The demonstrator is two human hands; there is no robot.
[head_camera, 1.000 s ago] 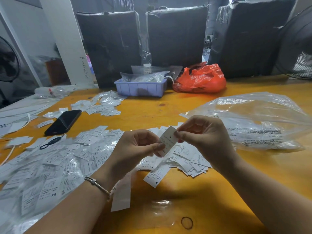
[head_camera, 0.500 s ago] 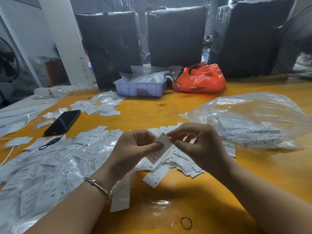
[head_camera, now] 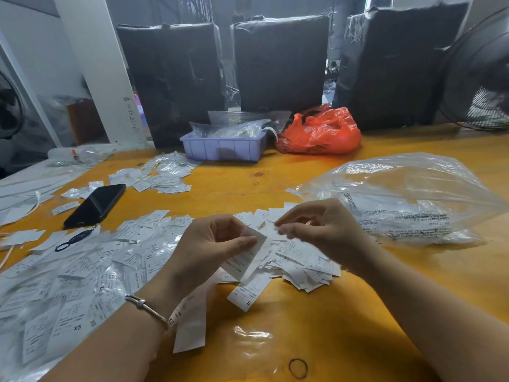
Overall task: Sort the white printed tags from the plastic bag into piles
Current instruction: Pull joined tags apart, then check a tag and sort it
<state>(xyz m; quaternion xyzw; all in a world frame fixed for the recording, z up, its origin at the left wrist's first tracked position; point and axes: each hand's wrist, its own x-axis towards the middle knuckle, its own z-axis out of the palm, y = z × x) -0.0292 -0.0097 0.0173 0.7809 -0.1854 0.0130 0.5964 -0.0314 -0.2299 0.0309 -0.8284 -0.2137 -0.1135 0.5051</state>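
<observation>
Sorting is mid-way, we judge: loose tags lie all over the table, and one is in hand being read or passed across. Nearest us a rubber band lies on the bare wood, with a long blank strip just past it by our left wrist. Our left hand pinches a tag between thumb and forefinger, the other fingers loosely curled; the tag hangs tilted, print facing us. Our right hand is just beside it, fingertips drawn together as if pinching a second tag, but blur hides what it grips, so we cannot tell. Under both hands sits a small heap, with one tag marked S at its near edge. To the left spreads a wide pile showing XS and S marks, partly under clear film. The bag lies to the right, apart from our hands, some tags apparently inside. Farther off are a phone, another scatter, a tray and a red bag. Next, we think, comes reading the size and dropping the tag on its matching pile without disturbing neighbours.
</observation>
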